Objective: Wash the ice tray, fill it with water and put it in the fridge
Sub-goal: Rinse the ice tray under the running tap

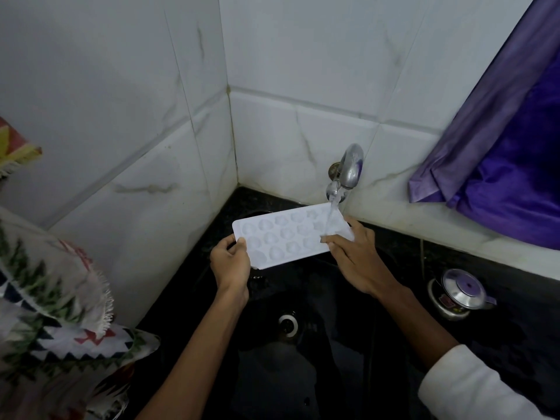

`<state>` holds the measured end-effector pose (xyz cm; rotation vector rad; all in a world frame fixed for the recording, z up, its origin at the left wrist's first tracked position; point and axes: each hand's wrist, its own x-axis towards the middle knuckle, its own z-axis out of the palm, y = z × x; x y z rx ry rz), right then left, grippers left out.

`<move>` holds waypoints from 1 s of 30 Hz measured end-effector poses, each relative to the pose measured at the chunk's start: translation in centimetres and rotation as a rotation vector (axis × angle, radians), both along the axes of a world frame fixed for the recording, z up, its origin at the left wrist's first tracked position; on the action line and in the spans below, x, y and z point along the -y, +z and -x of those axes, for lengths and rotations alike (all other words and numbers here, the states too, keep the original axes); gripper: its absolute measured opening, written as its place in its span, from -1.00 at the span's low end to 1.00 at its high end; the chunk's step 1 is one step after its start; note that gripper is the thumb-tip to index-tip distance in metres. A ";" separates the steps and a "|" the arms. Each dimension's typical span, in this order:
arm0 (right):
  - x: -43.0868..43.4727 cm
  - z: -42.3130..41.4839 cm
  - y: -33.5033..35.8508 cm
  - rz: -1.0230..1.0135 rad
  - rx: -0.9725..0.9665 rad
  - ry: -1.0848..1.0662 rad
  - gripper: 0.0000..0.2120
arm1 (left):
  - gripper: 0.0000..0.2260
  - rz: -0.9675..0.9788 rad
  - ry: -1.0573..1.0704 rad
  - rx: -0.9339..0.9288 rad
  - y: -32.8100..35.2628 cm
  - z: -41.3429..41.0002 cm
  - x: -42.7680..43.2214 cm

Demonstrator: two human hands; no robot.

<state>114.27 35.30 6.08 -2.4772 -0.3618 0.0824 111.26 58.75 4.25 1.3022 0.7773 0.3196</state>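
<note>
The ice tray (291, 237) is being held over the sink (303, 359), long axis spanning left hand (230, 262) to right hand (354, 256), both gripping its ends, the tap (350, 171) stream landing nearest the right

A purple cloth (509, 140) hangs at the right against the white tiled wall (121, 86), its lower folds near the black counter (515, 286). A small steel pot (457, 294) with its lid on stands on that counter. At the left hangs a patterned cloth (51, 286) with a fringed edge.
</note>
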 end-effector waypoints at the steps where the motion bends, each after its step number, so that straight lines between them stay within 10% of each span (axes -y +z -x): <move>1: 0.0 0.0 0.0 0.024 0.014 0.005 -0.72 | -0.82 -0.002 0.000 -0.001 0.0 0.0 0.0; 17: -0.8 0.7 -0.9 0.119 -0.027 -0.007 -0.65 | -0.82 -0.018 0.015 0.011 0.0 0.4 -0.3; 30: 0.8 0.0 -3.7 -0.408 -0.218 -0.417 -0.52 | -0.81 -0.058 -0.009 -0.036 -1.5 2.0 -1.0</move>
